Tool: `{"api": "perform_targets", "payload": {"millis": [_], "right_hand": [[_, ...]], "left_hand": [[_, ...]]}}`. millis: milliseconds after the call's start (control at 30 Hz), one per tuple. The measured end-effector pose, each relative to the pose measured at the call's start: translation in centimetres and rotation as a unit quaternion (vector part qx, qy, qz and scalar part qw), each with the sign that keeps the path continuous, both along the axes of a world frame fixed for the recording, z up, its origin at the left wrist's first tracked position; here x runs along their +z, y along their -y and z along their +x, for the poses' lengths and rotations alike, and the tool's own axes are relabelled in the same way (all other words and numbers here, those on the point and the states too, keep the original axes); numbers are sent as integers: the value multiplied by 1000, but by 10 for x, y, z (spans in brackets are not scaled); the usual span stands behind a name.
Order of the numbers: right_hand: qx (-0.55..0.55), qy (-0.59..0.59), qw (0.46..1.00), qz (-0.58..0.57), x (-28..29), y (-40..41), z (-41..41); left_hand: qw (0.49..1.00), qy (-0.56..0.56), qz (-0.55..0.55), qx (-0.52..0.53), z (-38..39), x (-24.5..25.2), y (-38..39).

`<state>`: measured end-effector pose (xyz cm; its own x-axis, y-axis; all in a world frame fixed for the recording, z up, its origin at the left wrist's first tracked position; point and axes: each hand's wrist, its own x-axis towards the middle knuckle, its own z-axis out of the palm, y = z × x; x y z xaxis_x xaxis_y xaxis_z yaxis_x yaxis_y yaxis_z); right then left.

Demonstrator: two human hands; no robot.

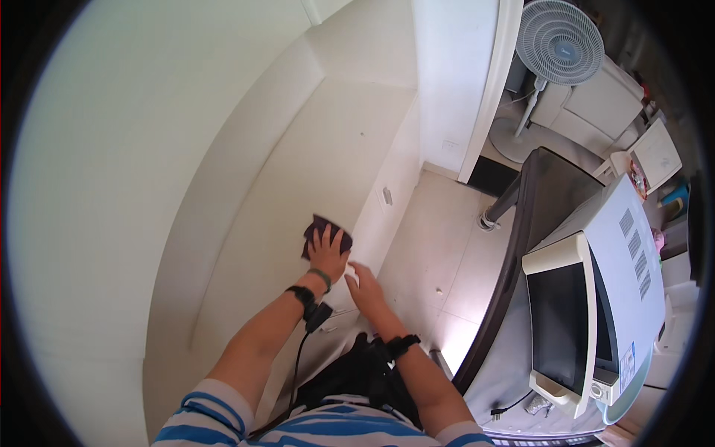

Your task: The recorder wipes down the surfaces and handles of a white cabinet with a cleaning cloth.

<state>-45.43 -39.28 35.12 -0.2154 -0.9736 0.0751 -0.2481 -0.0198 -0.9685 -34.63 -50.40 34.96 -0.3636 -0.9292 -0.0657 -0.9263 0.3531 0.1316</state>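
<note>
My left hand presses a dark purple cloth flat against the cream top of a low cabinet, close to its front edge. The fingers are spread over the cloth, and part of it is hidden beneath them. Lower and to the right, my right hand hangs by the cabinet's front edge with its fingers curved apart. Nothing shows in that hand. A metal handle sits on the cabinet's front face, beyond both hands.
On the right, a microwave oven with its door ajar stands on a dark-rimmed table. Its plug lies nearby. Tiled floor runs between cabinet and table. A pedestal fan and a pale sofa are farther back.
</note>
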Motion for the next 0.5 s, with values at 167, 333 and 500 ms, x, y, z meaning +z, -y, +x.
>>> {"api": "perform_targets", "payload": {"millis": [167, 333, 500], "right_hand": [[-49, -20, 998, -18, 14, 73, -24], [-15, -16, 999, 28, 32, 133, -51], [-37, -25, 999, -29, 12, 191, -76]], "left_hand": [[998, 35, 44, -31, -43, 9, 53], [996, 52, 63, -27, -63, 7, 109], [999, 8, 51, -16, -93, 11, 180]]}}
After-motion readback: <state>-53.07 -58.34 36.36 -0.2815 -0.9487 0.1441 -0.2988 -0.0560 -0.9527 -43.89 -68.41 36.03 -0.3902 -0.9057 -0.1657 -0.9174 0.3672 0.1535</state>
